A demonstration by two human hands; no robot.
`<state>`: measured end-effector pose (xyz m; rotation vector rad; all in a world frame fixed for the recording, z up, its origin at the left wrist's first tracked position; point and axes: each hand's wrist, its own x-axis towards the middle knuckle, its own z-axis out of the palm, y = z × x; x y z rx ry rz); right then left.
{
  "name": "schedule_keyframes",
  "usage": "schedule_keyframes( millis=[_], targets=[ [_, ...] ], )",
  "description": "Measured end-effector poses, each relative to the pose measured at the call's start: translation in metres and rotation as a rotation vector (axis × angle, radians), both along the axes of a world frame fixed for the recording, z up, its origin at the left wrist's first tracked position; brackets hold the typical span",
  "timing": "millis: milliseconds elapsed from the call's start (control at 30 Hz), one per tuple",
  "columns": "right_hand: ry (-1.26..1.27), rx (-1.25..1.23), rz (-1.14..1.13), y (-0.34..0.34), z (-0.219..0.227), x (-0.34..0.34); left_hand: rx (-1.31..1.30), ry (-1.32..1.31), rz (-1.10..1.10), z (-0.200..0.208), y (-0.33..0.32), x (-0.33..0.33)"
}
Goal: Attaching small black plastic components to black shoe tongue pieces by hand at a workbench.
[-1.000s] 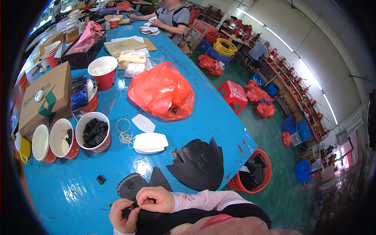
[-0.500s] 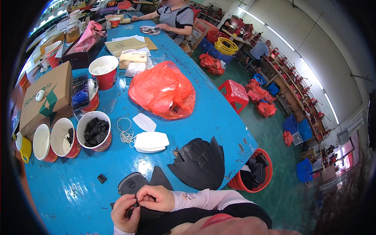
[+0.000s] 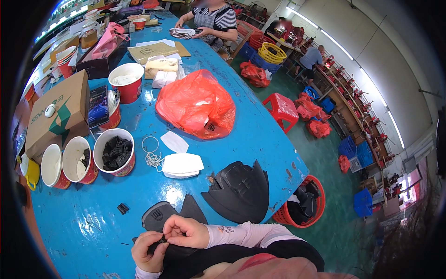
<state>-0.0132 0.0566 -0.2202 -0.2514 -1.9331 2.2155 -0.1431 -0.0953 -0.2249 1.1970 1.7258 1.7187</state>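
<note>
Close to the table's near edge, my left hand (image 3: 148, 252) and my right hand (image 3: 189, 233) meet fingertip to fingertip. Both are closed in a pinch on a small black piece (image 3: 162, 240), mostly covered by the fingers. Beneath and just beyond them lie flat black cut pieces (image 3: 157, 215), one with a slotted mark. To the right of my hands is a stack of curved black pieces (image 3: 241, 195) with jagged edges. A small black ribbed bit (image 3: 122, 208) rests on the table to the left.
Paper tubs stand at left, one full of black bits (image 3: 116, 154), beside a cardboard box (image 3: 55, 114) and a phone (image 3: 98, 107). Ahead are white pads (image 3: 182, 164), string (image 3: 153, 159) and a red plastic bag (image 3: 197, 104). A red basket (image 3: 317, 211) stands off the right edge. A co-worker (image 3: 216, 23) handles pieces at the far end.
My two hands stay pinched together, with only slight finger movement. The whole view has shifted a little. At the far end, the co-worker's hands have come closer together around the pieces.
</note>
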Motion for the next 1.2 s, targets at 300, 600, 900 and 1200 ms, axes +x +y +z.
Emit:
schedule_keyframes(
  millis=[300, 600, 900, 1200],
  targets=[
    [0.073, -0.332, 0.079, -0.004, -0.010, -0.001, 0.007, -0.016, -0.041, 0.008, 0.002, 0.000],
    [-0.003, -0.433, 0.117, 0.000, -0.001, 0.000, 0.029, 0.038, -0.081, 0.009, 0.002, -0.001],
    [0.002, -0.249, 0.012, -0.002, -0.012, -0.001, -0.012, 0.191, -0.138, 0.028, 0.006, -0.003],
    [0.069, -0.064, 0.001, -0.002, -0.010, 0.007, 0.046, 0.083, -0.101, 0.021, 0.007, 0.000]
  ],
)
